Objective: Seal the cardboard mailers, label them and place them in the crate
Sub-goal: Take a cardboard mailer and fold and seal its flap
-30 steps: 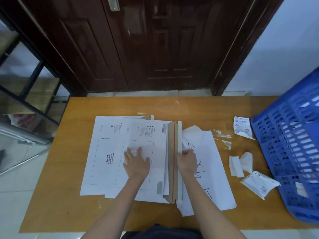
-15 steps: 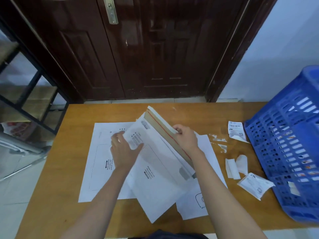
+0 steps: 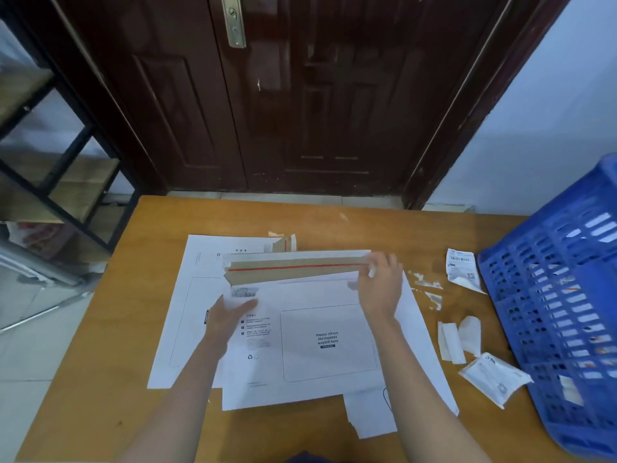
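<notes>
Now the white cardboard mailer (image 3: 310, 332) lies square before me with its brown flap (image 3: 293, 270) along the far side, where half a second ago I held it tilted on a diagonal, and a second ago the flap ran down its right side. My left hand (image 3: 227, 317) pinches the mailer's left edge, thumb on top and fingers beneath. My right hand (image 3: 380, 285) curls its fingers around the flap's right end. The flap is raw kraft board, a long strip with a thin red line down its length. The mailer's face is smooth, printed with a rectangular waybill box. It rests on other flat white sheets (image 3: 187, 315) in the middle of the wooden tabletop (image 3: 100, 396). Crumpled paper scraps (image 3: 467, 335) lie toward the right edge, beside the perforated blue plastic crate (image 3: 561, 315).
</notes>
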Demonstrator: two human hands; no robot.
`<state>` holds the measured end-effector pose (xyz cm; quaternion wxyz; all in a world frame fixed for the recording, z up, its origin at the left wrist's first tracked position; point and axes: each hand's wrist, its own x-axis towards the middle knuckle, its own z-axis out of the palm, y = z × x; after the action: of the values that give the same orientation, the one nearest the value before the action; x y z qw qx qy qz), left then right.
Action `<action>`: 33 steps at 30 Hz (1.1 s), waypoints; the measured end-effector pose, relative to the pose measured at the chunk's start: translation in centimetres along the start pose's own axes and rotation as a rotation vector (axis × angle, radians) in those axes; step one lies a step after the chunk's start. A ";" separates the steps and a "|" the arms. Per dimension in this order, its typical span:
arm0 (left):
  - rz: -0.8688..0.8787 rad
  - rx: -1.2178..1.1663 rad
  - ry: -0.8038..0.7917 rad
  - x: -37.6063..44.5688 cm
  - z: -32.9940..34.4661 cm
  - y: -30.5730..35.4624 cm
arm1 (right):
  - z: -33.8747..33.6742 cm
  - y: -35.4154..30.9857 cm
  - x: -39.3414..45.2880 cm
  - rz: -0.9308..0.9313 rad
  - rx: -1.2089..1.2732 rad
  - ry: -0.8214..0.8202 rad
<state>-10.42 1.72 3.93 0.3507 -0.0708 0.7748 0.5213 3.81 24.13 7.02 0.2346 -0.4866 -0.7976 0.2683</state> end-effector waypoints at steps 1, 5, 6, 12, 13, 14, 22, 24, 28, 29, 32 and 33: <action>-0.025 0.034 0.037 0.4 0.1 -0.6 | 0.2 1.0 -0.3 0.040 0.015 -0.059; -0.056 0.512 0.216 1.2 1.1 -1.0 | 1.2 2.4 -1.0 0.113 -0.122 -0.453; -0.027 0.664 0.285 0.9 1.3 -0.8 | 1.5 2.3 -1.1 0.118 -0.170 -0.516; 0.563 1.064 0.176 1.3 2.1 0.1 | 2.7 0.4 -0.4 -0.126 -0.391 -0.677; 0.542 1.169 0.079 1.5 2.4 0.1 | 3.0 0.4 -0.2 -0.141 -0.425 -0.719; 0.505 1.282 0.007 1.7 2.7 0.2 | 3.5 0.4 0.1 -0.145 -0.459 -0.752; 0.429 1.372 -0.081 3.2 2.9 0.5 | 5.2 1.5 1.3 -0.201 -0.633 -0.737; 0.415 1.319 -0.120 3.7 2.7 1.0 | 5.2 1.6 1.8 -0.207 -0.666 -0.756; 0.343 1.114 -0.249 4.5 2.0 2.1 | 4.9 1.2 3.3 -0.173 -0.601 -0.778; 0.312 1.065 -0.273 4.5 1.9 2.1 | 4.8 1.0 3.6 -0.151 -0.565 -0.776; 0.259 0.997 -0.320 4.6 1.7 1.8 | 5.0 0.6 4.3 -0.094 -0.504 -0.788; 0.243 0.994 -0.329 4.7 1.7 1.6 | 5.0 0.6 4.4 -0.069 -0.499 -0.795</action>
<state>-13.91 5.08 1.90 0.3957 0.2766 0.8656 0.1325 -0.85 27.31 3.39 -0.2046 -0.3608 -0.8814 0.2260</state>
